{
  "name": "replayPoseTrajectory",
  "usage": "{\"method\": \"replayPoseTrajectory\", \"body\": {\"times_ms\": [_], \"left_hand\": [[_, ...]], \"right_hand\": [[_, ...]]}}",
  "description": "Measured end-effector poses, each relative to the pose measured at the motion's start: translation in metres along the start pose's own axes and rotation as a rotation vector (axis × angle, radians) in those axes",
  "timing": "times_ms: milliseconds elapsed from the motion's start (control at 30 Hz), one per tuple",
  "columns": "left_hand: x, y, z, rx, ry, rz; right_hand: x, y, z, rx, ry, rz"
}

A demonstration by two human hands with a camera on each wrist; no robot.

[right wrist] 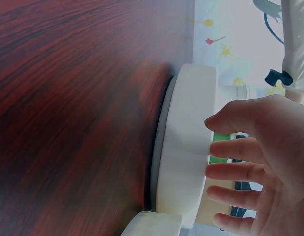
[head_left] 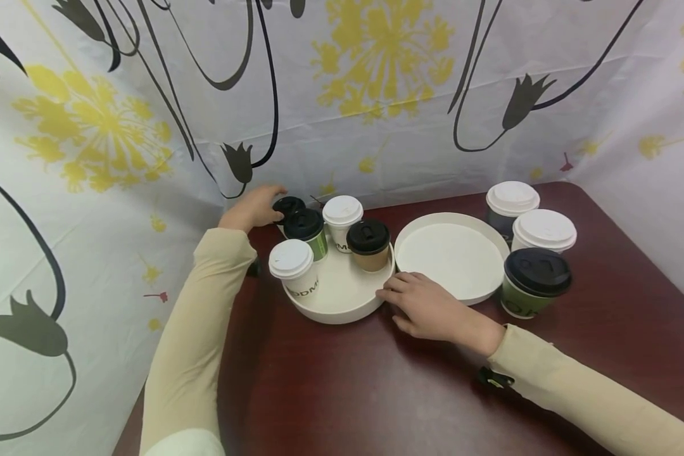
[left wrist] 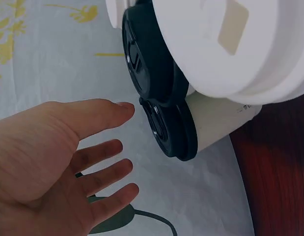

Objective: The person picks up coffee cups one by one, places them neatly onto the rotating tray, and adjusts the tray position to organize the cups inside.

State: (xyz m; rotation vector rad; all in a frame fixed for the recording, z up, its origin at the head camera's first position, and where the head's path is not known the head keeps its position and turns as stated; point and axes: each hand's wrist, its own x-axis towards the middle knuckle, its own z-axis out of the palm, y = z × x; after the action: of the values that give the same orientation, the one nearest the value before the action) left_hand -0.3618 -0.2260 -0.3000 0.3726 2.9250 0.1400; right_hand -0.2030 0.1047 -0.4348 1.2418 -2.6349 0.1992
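My left hand point(head_left: 254, 209) is beside the rearmost black-lidded cup point(head_left: 288, 207), thumb and fingers spread; the left wrist view shows a gap between the thumb and that cup's lid point(left wrist: 169, 130). Whether this cup stands on the left white round tray point(head_left: 342, 307) is hidden. Around it are a green cup with black lid point(head_left: 317, 246), two white cups with white lids, one in front point(head_left: 296, 278) and one behind point(head_left: 342, 231), and a brown cup with black lid point(head_left: 370, 259). At the tray's right front rim my right hand point(head_left: 433, 307) has its fingers extended; contact is unclear.
A second white round tray point(head_left: 450, 253) adjoins the first on its right. Right of it stand a green cup with black lid point(head_left: 527, 297), a white-lidded cup point(head_left: 544, 231) and a dark cup with white lid point(head_left: 501, 221). Patterned cloth point(head_left: 387, 158) hangs behind the dark red table point(head_left: 342, 380).
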Motion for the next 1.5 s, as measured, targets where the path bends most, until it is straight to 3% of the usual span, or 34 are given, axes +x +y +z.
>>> {"method": "replayPoseTrajectory", "body": {"times_ms": [367,667,933,1500], "left_hand": [[0.013,-0.009,0.005,-0.009,-0.016,0.006],[0.025,-0.014,0.02,0.063,-0.039,0.015],[0.028,-0.017,0.025,0.06,-0.056,-0.006],[0.032,-0.018,0.031,0.061,-0.064,0.008]], "right_hand": [[0.001,0.0,0.0,0.007,0.007,0.002],[0.0,0.0,0.0,0.028,-0.001,0.009],[0.001,0.0,0.0,0.028,-0.013,0.01],[0.0,0.001,0.0,0.029,-0.007,0.01]]}}
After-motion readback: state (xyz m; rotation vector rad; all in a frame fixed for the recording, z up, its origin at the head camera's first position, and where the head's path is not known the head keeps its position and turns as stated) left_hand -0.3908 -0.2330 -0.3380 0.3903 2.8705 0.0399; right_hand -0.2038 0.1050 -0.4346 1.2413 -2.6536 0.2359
